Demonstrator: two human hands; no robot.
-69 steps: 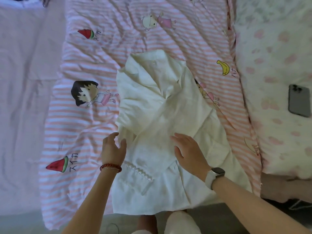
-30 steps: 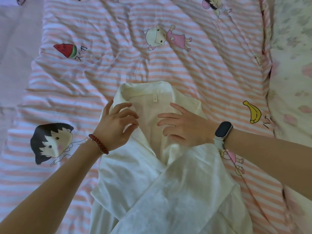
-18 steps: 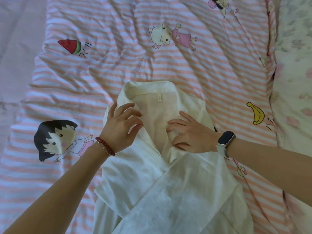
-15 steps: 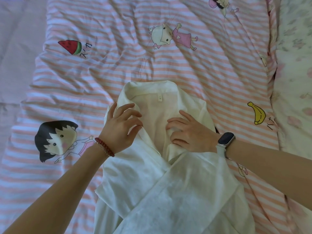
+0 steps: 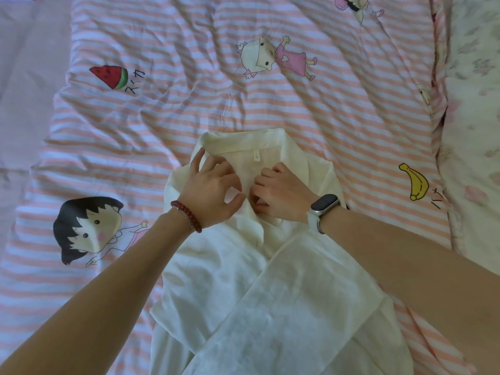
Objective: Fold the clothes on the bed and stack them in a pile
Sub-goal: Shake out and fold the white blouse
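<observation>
Cream cotton shirt (image 5: 232, 280) spread collar-up on the pink-striped cartoon duvet (image 5: 297, 109), sleeves crossed over the front. Left hand (image 5: 213, 190), red bead bracelet (image 5: 186, 216) at the wrist, pinching the left front edge just below the collar (image 5: 243, 139). Right hand (image 5: 281, 196), with white smartwatch (image 5: 323, 209), curled on the opposite edge, fingertips nearly meeting the left's. Floral pillow (image 5: 473, 131) along the right side.

The white shirt (image 5: 243, 307) runs off the bottom edge, hem unseen.
</observation>
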